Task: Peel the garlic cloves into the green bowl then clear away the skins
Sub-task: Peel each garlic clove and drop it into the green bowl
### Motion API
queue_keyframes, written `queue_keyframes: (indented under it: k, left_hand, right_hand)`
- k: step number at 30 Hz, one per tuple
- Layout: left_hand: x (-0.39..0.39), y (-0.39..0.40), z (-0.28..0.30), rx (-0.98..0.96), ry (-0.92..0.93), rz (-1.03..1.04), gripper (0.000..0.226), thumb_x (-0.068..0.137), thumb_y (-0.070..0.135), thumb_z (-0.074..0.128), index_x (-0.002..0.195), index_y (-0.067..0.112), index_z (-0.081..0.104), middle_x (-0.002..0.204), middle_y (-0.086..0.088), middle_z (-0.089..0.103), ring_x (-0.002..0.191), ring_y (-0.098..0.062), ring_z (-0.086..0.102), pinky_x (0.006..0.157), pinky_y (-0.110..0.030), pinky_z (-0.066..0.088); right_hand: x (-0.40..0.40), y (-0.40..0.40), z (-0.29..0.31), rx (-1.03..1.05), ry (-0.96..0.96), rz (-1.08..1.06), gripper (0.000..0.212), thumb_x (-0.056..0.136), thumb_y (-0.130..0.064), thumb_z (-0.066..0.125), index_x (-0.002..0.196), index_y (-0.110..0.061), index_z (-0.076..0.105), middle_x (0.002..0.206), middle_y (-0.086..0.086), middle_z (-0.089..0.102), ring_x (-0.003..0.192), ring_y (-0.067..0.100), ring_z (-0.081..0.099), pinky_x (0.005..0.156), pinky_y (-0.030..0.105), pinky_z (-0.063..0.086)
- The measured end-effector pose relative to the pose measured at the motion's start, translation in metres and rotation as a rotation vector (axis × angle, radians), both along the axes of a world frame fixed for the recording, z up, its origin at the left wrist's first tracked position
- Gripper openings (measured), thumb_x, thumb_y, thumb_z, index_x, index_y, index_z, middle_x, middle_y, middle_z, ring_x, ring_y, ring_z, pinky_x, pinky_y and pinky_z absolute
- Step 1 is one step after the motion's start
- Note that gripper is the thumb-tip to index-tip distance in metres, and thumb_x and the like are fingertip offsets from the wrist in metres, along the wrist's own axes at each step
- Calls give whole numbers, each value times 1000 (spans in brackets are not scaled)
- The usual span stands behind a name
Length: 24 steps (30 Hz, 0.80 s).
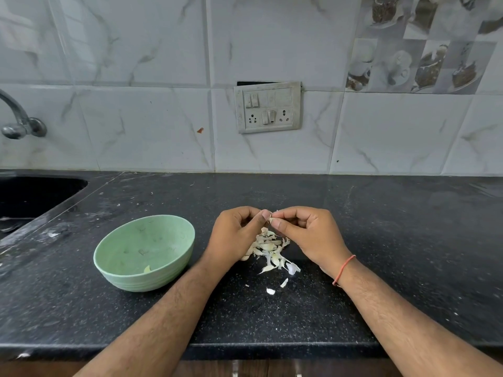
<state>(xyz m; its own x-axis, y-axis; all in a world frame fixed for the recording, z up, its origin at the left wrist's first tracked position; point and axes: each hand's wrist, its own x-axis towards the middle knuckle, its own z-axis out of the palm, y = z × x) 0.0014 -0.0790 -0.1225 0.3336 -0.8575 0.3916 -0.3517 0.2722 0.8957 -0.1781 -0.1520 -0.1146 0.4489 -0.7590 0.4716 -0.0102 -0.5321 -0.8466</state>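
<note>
Dark speckled stone is forming the desk (381, 240), with a sink (32, 197) cutting into it left of the green bowl (144, 253). Right of the bowl, both hands are meeting above a heap of garlic skins (269, 248). The left hand (235, 236) and the right hand (307, 235) are each pinching one small garlic clove (270, 219) between thumb and fingertips; its long axis is too hidden to judge. The bowl is lying nearer the left hand, with one peeled piece showing inside. Open desk is stretching right of the heap, and the front edge is running close below the forearms.
</note>
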Motion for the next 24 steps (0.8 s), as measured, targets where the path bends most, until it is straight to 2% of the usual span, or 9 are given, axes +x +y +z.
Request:
queue_keyframes:
  k: [2,6,8,10,13,16,18,21,24]
  left_hand:
    - [-1,0,0,33,96,-29,24,100,36,73,92,16,82,69,2,68,63,-10,60,59,-27,49]
    - [-2,-4,-4,65,273,-86,29,101,35,72,92,9,81,79,-10,69,68,-20,58,70,-41,49]
    - [-2,-4,-4,64,320,-106,31,102,34,71,91,7,80,80,-10,69,67,-15,58,68,-35,49]
    - [-3,-4,-3,72,349,-132,34,102,35,70,90,5,79,79,-10,67,66,-17,55,63,-31,43]
    - [-4,-3,-1,66,327,-148,37,104,35,67,91,3,78,77,-8,66,65,-15,54,60,-28,44]
    - [-3,-3,0,27,305,-148,37,105,35,66,96,2,77,80,-6,69,70,-16,57,64,-26,51]
    - [-3,-3,1,8,295,-142,33,106,33,64,98,4,78,82,-3,71,75,-15,60,66,-25,53]
    - [-3,-3,1,5,281,-119,30,107,30,63,97,6,78,82,-2,73,77,-13,63,66,-25,53]
    - [-1,-4,-1,22,262,-99,31,107,32,62,99,6,78,82,-3,72,77,-16,61,69,-30,53]
  right_hand:
    - [0,1,1,6,-29,20,12,89,-13,85,101,-17,85,92,-1,83,85,24,79,82,39,66]
    - [2,1,0,84,-129,89,13,88,-6,83,101,-10,84,94,7,82,92,26,80,85,37,64]
    - [3,1,0,134,-174,131,15,89,-4,82,103,-5,82,96,14,82,96,32,80,89,40,65]
    - [2,2,1,173,-209,166,16,89,-3,81,105,-1,81,98,18,81,99,36,79,90,41,64]
    - [1,2,3,214,-220,196,17,89,-4,81,106,-1,81,98,21,80,96,33,78,86,36,64]
    - [3,0,1,233,-205,179,18,89,-8,82,107,-4,82,94,18,79,85,23,74,82,38,64]
    - [3,0,1,217,-195,150,18,88,-8,83,106,-6,82,92,16,79,79,17,72,78,39,64]
    - [3,0,0,124,-137,104,14,89,-6,83,102,-8,83,84,7,81,72,12,72,71,32,61]
    - [3,-1,-2,38,-74,52,12,88,-14,85,100,-15,84,83,7,80,71,23,70,71,46,64]
